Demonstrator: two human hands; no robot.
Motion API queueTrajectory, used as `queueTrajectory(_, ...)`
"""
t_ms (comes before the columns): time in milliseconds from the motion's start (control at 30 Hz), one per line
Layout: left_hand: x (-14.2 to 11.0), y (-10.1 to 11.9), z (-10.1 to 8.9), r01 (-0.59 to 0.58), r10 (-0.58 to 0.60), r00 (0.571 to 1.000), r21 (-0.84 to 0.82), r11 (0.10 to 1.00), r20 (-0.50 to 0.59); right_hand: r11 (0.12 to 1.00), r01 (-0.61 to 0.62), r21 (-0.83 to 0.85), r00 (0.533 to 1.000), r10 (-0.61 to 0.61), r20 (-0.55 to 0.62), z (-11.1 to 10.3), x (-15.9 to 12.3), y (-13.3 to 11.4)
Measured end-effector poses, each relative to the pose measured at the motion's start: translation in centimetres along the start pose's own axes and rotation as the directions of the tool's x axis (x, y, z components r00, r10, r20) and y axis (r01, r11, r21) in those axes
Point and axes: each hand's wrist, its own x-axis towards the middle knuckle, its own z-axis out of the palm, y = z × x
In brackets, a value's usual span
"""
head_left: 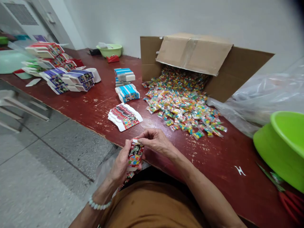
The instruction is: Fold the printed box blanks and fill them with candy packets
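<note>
A small red candy box [135,155] with a cartoon figure printed on it stands upright between my hands, close to my body at the table's front edge. My left hand [121,163] is wrapped round its left side. At the box's top, the fingers of my right hand [154,141] pinch the white flap. Just beyond lies a fanned stack of flat red candy boxes [125,116]. To the right of that stack, small clear packets of coloured candy [182,109] spill from a cardboard box [194,52] lying on its side.
Bundles of blue boxes [128,92] and purple boxes [78,77] sit farther back on the red table [95,110]. A green basin [280,142] and red-handled scissors [282,190] are at the right. A pale stool [21,103] stands on the floor at left.
</note>
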Motion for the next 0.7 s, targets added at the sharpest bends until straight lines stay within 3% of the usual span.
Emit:
queueTrajectory(167, 0.1, -0.5, -0.2, 0.009, -0.010, 1.000, 0.016, 1.000, 0.016, 0.985, 0.104, -0.134, 0.994, -0.105, 0.002, -0.6, -0.6, 0.1)
queueTrajectory(300, 0.0, -0.2, 0.6, 0.052, -0.051, 0.998, -0.059, 0.997, 0.028, 0.952, 0.222, -0.211, 0.967, -0.188, 0.171, -1.0, -1.4, -0.3)
queueTrajectory(367, 0.1, -0.2, 1.0, 0.070, -0.066, 0.997, -0.087, 0.994, 0.049, 0.910, 0.291, -0.295, 0.949, -0.235, 0.211, -1.2, -1.7, -0.3)
queueTrajectory(500, -0.2, -1.0, 1.6, 0.091, -0.073, 0.992, -0.181, 0.979, 0.104, 0.811, 0.334, -0.479, 0.942, -0.282, 0.180, -2.8, -1.7, 0.6)
queueTrajectory(600, -1.0, -2.1, 1.6, 0.176, -0.133, 0.978, -0.295, 0.939, 0.162, 0.684, 0.262, -0.681, 0.933, -0.359, -0.002, -6.0, -1.6, 1.7)
queueTrajectory(700, -2.0, -3.2, 0.7, 0.320, -0.247, 0.934, -0.296, 0.900, 0.260, 0.419, -0.103, -0.902, 0.880, -0.385, -0.279, -9.3, -1.4, 2.8)
